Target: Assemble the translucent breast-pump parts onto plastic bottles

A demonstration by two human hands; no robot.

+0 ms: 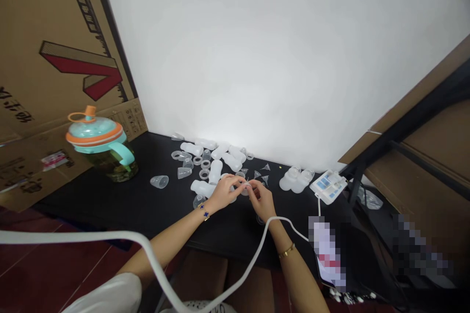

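We look out on a white wall (264, 58), brightest in a patch of light just above the black counter (103, 205). A large cardboard carton (55, 58) leans at the left, a brown board (436, 142) in a dark metal frame (414, 151) stands at the right, and dark red floor tiles (44, 254) show below.

A small clear plastic piece (245, 190) is mostly hidden between the left hand (224, 193) and right hand (262, 200); a pixelated white rectangular object (326, 254) and a pixelated dark patch (418, 249), lower right, cannot be made out.
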